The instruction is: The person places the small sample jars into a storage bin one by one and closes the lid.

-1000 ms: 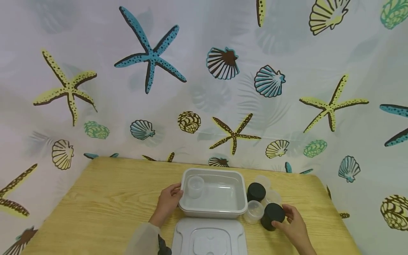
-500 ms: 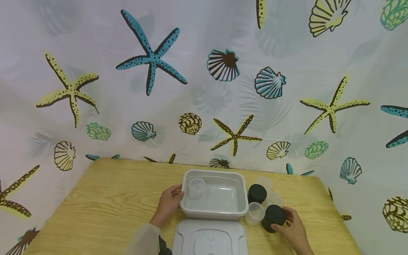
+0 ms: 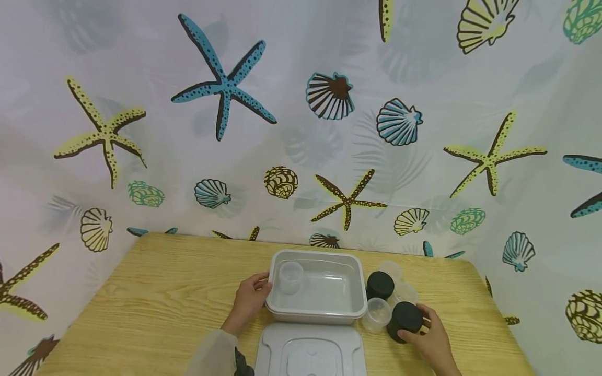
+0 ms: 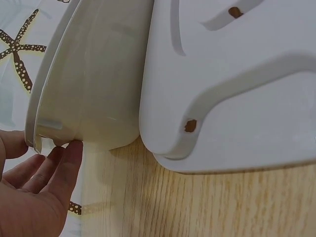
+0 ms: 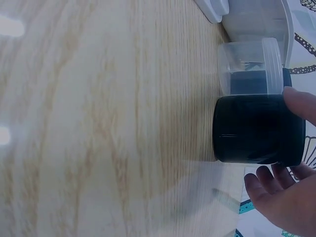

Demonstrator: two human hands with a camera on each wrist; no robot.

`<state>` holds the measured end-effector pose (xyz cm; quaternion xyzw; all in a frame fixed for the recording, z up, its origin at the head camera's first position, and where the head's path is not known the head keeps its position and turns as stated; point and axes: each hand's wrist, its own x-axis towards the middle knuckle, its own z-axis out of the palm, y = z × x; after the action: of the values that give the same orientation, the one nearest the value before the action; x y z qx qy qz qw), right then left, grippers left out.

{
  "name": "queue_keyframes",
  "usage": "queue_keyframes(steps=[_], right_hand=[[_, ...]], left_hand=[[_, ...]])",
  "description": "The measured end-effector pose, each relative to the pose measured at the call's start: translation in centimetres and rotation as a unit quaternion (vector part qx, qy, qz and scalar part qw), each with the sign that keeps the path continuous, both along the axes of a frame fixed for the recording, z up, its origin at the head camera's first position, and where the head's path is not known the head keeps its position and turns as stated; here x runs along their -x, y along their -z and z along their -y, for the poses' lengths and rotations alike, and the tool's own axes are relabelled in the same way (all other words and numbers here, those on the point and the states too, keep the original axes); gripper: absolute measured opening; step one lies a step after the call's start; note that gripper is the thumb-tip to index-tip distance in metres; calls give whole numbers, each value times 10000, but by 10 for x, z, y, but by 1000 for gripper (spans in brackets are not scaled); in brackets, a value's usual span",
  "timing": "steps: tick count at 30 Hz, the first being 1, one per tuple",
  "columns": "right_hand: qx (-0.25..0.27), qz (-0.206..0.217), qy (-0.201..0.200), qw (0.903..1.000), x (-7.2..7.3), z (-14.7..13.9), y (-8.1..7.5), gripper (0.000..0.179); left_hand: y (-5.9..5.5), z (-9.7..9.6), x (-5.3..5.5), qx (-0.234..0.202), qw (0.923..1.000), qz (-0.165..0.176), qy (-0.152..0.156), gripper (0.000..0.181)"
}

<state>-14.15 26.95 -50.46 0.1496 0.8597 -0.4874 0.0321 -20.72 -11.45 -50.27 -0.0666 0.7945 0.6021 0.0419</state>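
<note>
My left hand [image 3: 250, 298] holds the left end of a pale grey plastic box [image 3: 329, 314]. In the left wrist view its thumb lies over the rim and the fingers [image 4: 69, 163] touch the wall below. Inside the box, near its left side, stands a small clear cup [image 3: 290, 277]. On the right, my right hand [image 3: 431, 337] holds a black lidded jar [image 3: 405, 317] between thumb and fingers. The right wrist view has the jar [image 5: 256, 129] upright on the table, beside a clear cup [image 5: 247, 54].
The box's grey lid [image 3: 310, 352] lies in front of it. Right of the box stand a second black jar [image 3: 380, 285] and a clear cup [image 3: 376, 314]. Clear round lids [image 3: 405, 293] lie behind them. A patterned curtain [image 3: 301, 136] hangs beyond the wooden table [image 3: 164, 303].
The view has tilted slightly, so everything sits a few pixels lower. Both hands keep their hold on the box and the black jar; neither thing has visibly moved on the table.
</note>
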Motion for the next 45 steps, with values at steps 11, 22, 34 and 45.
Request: queue_keyframes(steps=[11, 22, 34, 45], right_hand=[[-68, -68, 120, 9999, -2, 1, 1, 83], [-188, -144, 8, 9997, -5, -1, -9, 78], [-30, -59, -130, 9999, -10, 3, -24, 78], [-109, 32, -287, 9995, -11, 4, -37, 77]], left_hand=[[2, -1, 1, -17, 10000, -12, 8, 39], [2, 1, -1, -46, 10000, -21, 37, 40], [1, 2, -1, 60, 10000, -13, 3, 39], [2, 2, 0, 63, 10000, 16, 6, 39]])
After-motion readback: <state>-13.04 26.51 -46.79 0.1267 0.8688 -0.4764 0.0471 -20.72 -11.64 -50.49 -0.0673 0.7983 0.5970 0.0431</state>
